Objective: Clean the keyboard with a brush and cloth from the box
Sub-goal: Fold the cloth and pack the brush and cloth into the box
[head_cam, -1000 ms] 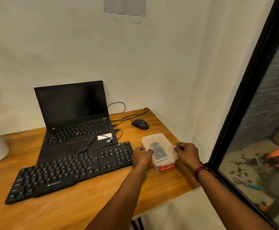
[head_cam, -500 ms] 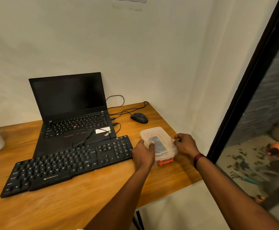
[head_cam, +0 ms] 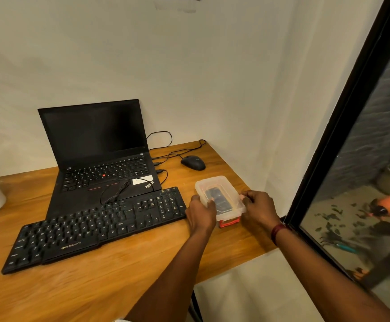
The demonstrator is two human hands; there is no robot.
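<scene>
Box (head_cam: 215, 185), clear plastic with a lid and a red latch (head_cam: 229, 222) on its near end, sits on the wooden table (head_cam: 119, 275) between the left hand (head_cam: 201, 214) and right hand (head_cam: 258, 208), each with fingers curled on a long edge of the lid. It is judged light, thin-walled and slick, best steadied low on the body while the latch is freed. Keyboard (head_cam: 96, 226) lies just left of the left hand, in front of a laptop (head_cam: 101, 159); a mouse (head_cam: 193, 162) sits beyond the hands, and a dark-framed window (head_cam: 363, 159) stands close to the right hand's side.

Black keyboard (head_cam: 91, 226), red-latched clear box (head_cam: 222, 194)
</scene>
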